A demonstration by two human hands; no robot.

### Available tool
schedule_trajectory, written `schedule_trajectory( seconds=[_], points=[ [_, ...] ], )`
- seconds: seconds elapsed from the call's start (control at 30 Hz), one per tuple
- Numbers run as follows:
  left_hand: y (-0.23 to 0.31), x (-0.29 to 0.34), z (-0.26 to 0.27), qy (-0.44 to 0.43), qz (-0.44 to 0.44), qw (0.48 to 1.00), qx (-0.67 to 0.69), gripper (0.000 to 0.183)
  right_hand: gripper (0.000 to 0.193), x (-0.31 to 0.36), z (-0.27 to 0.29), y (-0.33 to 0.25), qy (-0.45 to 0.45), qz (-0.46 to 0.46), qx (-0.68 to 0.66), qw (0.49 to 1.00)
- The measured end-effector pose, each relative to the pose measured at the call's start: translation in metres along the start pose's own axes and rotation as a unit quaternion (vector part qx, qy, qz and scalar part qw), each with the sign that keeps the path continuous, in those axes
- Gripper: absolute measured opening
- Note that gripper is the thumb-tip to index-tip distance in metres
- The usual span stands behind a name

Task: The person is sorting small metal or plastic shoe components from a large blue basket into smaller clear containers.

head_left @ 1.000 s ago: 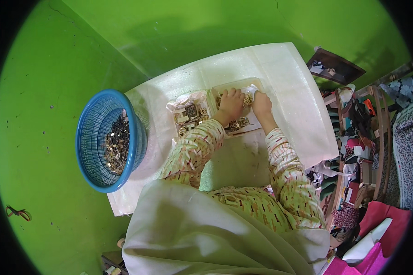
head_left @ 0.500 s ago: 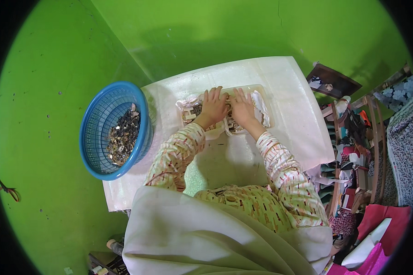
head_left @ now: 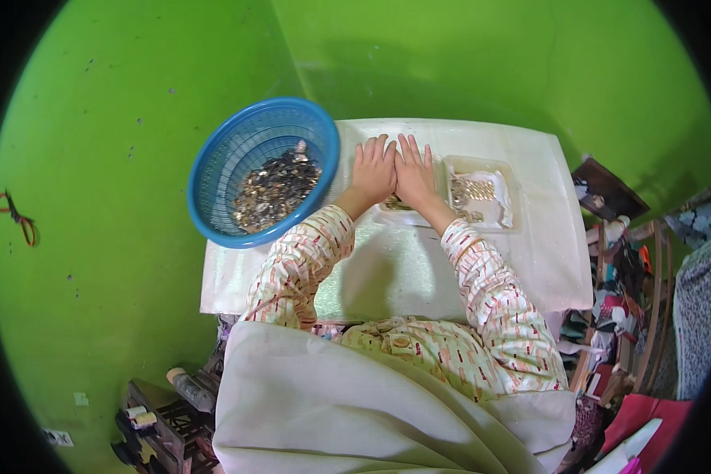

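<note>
My left hand [head_left: 374,169] and my right hand [head_left: 415,171] lie side by side with thumbs close together, fingers stretched out and palms down. Both are open over a small shallow tray [head_left: 403,219], covering most of it. A little of its gold-coloured contents shows below the hands; what lies under the palms is hidden. Just right of my right hand stands a second clear-walled tray [head_left: 516,207] with a white lining. Rows of small gold-coloured pieces [head_left: 475,189] lie in it.
A blue plastic basket [head_left: 329,170] at the left holds a heap of small dark, gold and pale pieces [head_left: 278,189]. The white-covered table [head_left: 529,272] stands against green walls [head_left: 466,63]. A cluttered wooden rack [head_left: 660,292] is on the right; a dark crate [head_left: 166,426] stands lower left.
The view has shifted, so table and basket appear farther right. My hands have moved left relative to the trays, off the right tray and onto the left one, uncovering the right tray.
</note>
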State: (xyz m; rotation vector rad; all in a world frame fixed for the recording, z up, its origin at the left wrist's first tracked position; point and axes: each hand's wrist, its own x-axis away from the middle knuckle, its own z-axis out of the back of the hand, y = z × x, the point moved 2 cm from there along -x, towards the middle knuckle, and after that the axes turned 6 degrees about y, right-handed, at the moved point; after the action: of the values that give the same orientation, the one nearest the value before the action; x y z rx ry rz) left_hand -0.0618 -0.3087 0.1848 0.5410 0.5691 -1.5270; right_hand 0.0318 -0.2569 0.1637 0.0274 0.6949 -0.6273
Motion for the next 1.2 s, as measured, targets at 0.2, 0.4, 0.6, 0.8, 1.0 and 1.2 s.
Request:
schedule_trajectory(
  seconds=[0.2,0.4,0.6,0.8,1.0,1.2],
  points=[
    [-0.02,0.014,-0.015,0.023,-0.022,0.999,-0.026,0.047,0.043,-0.002,-0.03,-0.006,-0.001,0.015,-0.023,1.0],
    [-0.234,0.054,0.019,0.022,0.047,0.999,-0.016,0.048,0.04,-0.122,-0.131,-0.14,0.0,0.079,-0.042,0.996],
    [-0.396,0.15,0.025,-0.052,0.173,0.982,-0.05,0.046,0.034,-0.179,-0.229,-0.218,-0.062,0.118,-0.07,0.989],
    [-0.452,0.163,-0.002,-0.398,0.317,0.861,0.0,0.052,0.037,-0.222,-0.301,-0.222,-0.241,0.078,-0.073,0.965],
    [-0.487,0.143,-0.008,-0.458,0.229,0.856,0.064,0.051,0.04,-0.271,-0.362,-0.221,-0.423,0.015,0.026,0.906],
    [-0.495,0.149,-0.021,-0.527,0.209,0.817,0.107,0.046,0.034,-0.269,-0.389,-0.217,-0.524,0.01,-0.027,0.851]
  ],
)
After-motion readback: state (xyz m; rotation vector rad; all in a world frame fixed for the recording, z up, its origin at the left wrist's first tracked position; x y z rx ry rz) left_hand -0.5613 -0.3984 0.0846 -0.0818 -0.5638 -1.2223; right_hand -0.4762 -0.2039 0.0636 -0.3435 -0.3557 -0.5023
